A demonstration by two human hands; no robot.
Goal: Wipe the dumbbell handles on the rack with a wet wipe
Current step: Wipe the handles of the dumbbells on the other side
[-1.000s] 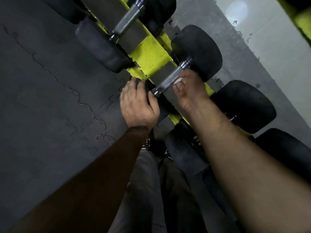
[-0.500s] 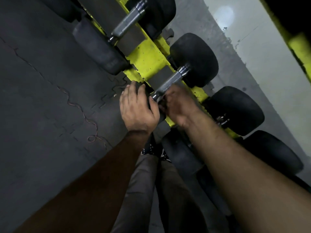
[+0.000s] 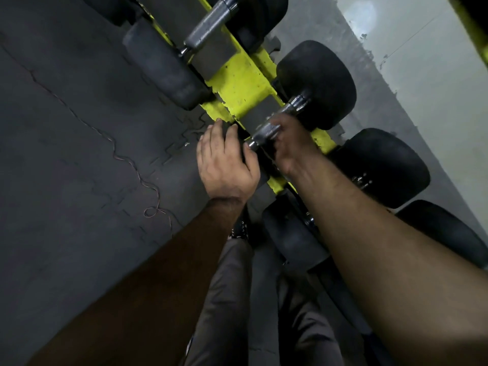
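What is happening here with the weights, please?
A person stands over a yellow rack of black dumbbells. The right hand is curled around the metal handle of one dumbbell, apparently rubbing it; no wipe shows in this view. The left hand rests on the near end of that dumbbell, probably to steady it. Another dumbbell handle farther along the rack is untouched.
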